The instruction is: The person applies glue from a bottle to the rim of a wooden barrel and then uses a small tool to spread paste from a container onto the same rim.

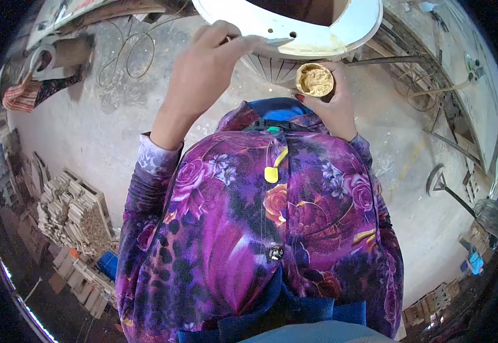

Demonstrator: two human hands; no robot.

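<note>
My left hand is closed on a thin grey blade, its fingers pinched together. The blade lies against the face of a white rounded piece, just below two small dark holes. This piece has a large opening and is cut off by the top edge of the view. Below its rim, my right hand holds a small round cup with its fingers wrapped round the side. Beige paste with a rough, scooped surface fills much of the cup. The cup's mouth faces the camera.
Stacked wood pieces lie at the left, near a blue container. A striped cloth hangs at the upper left. Cables loop over the dusty floor. A long-handled tool is at the right.
</note>
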